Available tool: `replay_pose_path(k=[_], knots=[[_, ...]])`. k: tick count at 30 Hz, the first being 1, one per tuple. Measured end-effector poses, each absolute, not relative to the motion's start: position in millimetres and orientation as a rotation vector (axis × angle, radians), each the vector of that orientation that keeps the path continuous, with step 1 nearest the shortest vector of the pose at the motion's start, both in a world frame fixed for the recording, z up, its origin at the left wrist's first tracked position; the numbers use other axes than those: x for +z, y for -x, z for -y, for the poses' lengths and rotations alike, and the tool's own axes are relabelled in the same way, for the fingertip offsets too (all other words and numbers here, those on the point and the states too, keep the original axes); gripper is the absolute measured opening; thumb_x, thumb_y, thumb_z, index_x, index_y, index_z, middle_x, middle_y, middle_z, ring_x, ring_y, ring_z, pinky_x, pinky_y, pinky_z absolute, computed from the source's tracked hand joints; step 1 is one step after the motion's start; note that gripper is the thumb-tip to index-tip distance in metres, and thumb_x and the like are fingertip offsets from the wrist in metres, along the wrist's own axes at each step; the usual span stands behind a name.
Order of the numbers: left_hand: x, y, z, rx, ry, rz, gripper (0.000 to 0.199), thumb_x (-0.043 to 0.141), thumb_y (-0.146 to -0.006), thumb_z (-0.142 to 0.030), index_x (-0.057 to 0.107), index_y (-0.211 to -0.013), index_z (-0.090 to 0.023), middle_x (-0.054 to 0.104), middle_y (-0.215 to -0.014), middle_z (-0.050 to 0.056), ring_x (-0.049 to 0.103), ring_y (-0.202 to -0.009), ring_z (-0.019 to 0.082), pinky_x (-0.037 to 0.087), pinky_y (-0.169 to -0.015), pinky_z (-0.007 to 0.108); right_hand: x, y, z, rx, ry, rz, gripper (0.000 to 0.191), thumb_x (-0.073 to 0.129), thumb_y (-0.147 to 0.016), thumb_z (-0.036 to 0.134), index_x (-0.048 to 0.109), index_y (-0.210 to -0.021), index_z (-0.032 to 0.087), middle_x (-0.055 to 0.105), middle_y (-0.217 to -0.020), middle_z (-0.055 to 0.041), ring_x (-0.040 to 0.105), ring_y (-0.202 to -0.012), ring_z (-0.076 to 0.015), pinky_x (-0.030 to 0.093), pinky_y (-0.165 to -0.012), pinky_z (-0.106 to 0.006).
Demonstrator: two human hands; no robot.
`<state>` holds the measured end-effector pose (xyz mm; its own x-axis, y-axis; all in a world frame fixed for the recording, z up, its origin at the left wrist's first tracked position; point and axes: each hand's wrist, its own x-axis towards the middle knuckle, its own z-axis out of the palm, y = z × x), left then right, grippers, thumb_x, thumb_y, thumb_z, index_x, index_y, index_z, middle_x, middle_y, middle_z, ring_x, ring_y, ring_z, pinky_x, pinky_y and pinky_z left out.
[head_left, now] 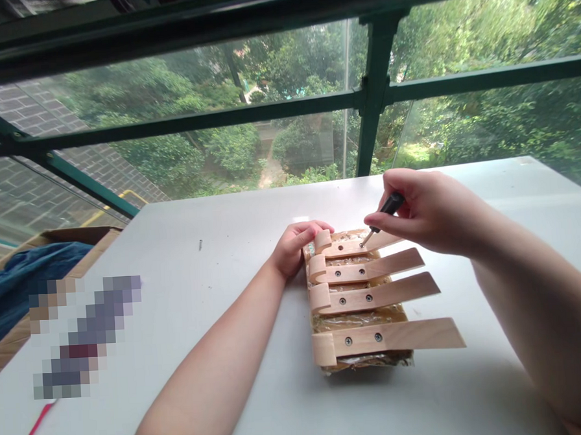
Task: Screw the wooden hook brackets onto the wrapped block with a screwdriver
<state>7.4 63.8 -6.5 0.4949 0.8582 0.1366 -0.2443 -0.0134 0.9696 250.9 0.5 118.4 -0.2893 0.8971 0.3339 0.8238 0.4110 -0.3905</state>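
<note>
1. Green-framed windows [362,100] cross the upper frame; below, a white worktop [179,314] carries a wrapped block [354,319] right of centre.
2. Four wooden strips lie across the block, curved ends left and flat tails right, roughly parallel to one another.
3. At the upper right, the right hand [416,201] has its fingers [391,224] closed around the black handle of a screwdriver [392,204], which slants down and left across the long axis of the farthest strip [351,247].
4. Its tip meets that strip's right-hand screw spot; the left-hand spot lies just beside, towards the curved end.
5. Nearer that curved end, the left hand [289,250] touches the block's upper-left corner, its fingers bent and partly hidden; how firmly they grasp cannot be told.
</note>
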Motion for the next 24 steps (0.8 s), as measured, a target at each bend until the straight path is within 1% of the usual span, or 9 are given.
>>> replay_pose_path(k=[3,7,9,11,14,17,20,24], knots=[[-6.6,-7.4,-63.7,0.967,-1.301,-0.602,0.037,0.067,-0.080,-0.048,0.071,-0.070,-0.013,0.067,-0.101,0.010,0.062,-0.086,0.022,0.048,-0.085,0.033,114.3,-249.9,-2.7,0.203,1.483,2.100,0.035,0.068,-0.079,0.044,0.040,-0.071,0.024,0.048,-0.053,0.0070,0.038,-0.048,-0.0097,0.030,-0.046,-0.026],[-7.2,-6.8,-64.7,0.956,-1.307,-0.598,0.036,0.066,-0.081,-0.048,0.071,-0.071,-0.013,0.068,-0.102,0.010,0.062,-0.088,0.022,0.048,-0.086,0.033,109.2,-252.0,-6.7,0.290,1.502,2.055,0.019,0.065,-0.083,0.040,0.053,-0.084,0.024,0.059,-0.059,0.0055,0.049,-0.049,-0.0109,0.037,-0.049,-0.026],[-7.4,-6.6,-65.2,0.956,-1.312,-0.598,0.036,0.066,-0.080,-0.048,0.072,-0.071,-0.013,0.068,-0.101,0.010,0.062,-0.088,0.022,0.048,-0.086,0.033,108.1,-253.1,-7.4,0.371,1.486,2.058,0.016,0.064,-0.084,0.039,0.058,-0.089,0.025,0.063,-0.064,0.0038,0.054,-0.051,-0.0121,0.041,-0.050,-0.026],[-7.2,-6.7,-65.5,0.958,-1.316,-0.599,0.036,0.067,-0.080,-0.048,0.072,-0.071,-0.013,0.068,-0.101,0.010,0.062,-0.088,0.022,0.048,-0.086,0.033,108.1,-252.7,-6.8,0.467,1.423,2.068,0.014,0.062,-0.086,0.038,0.062,-0.090,0.025,0.067,-0.072,0.0015,0.059,-0.057,-0.0135,0.044,-0.052,-0.027],[-6.5,-6.8,-65.0,0.954,-1.316,-0.609,0.038,0.067,-0.079,-0.050,0.072,-0.071,-0.013,0.068,-0.102,0.011,0.062,-0.087,0.022,0.048,-0.086,0.033,109.0,-249.2,-4.4,0.543,1.219,2.129,0.009,0.061,-0.087,0.031,0.065,-0.091,0.024,0.070,-0.083,-0.0008,0.063,-0.068,-0.0151,0.049,-0.061,-0.028],[-5.9,-6.7,-64.3,0.952,-1.317,-0.623,0.039,0.067,-0.079,-0.051,0.071,-0.071,-0.013,0.068,-0.103,0.010,0.062,-0.088,0.022,0.048,-0.086,0.033,109.2,-246.5,-2.6,0.537,1.100,2.167,0.002,0.061,-0.085,0.023,0.061,-0.087,0.022,0.068,-0.080,-0.0004,0.063,-0.072,-0.0158,0.050,-0.065,-0.029],[-5.8,-6.5,-64.1,0.955,-1.320,-0.633,0.039,0.067,-0.078,-0.051,0.071,-0.070,-0.013,0.068,-0.102,0.010,0.062,-0.088,0.022,0.048,-0.086,0.033,109.8,-248.2,-1.2,0.563,1.118,2.167,0.007,0.060,-0.084,0.018,0.057,-0.088,0.022,0.067,-0.081,-0.0009,0.063,-0.072,-0.0170,0.049,-0.063,-0.030],[-6.0,-6.6,-64.1,0.950,-1.315,-0.625,0.038,0.067,-0.079,-0.050,0.070,-0.070,-0.013,0.068,-0.102,0.010,0.062,-0.087,0.022,0.048,-0.086,0.033,113.6,-253.0,1.6,0.702,1.076,2.222,0.029,0.053,-0.077,0.003,0.056,-0.097,0.023,0.068,-0.092,-0.0017,0.064,-0.082,-0.0180,0.050,-0.068,-0.030]])
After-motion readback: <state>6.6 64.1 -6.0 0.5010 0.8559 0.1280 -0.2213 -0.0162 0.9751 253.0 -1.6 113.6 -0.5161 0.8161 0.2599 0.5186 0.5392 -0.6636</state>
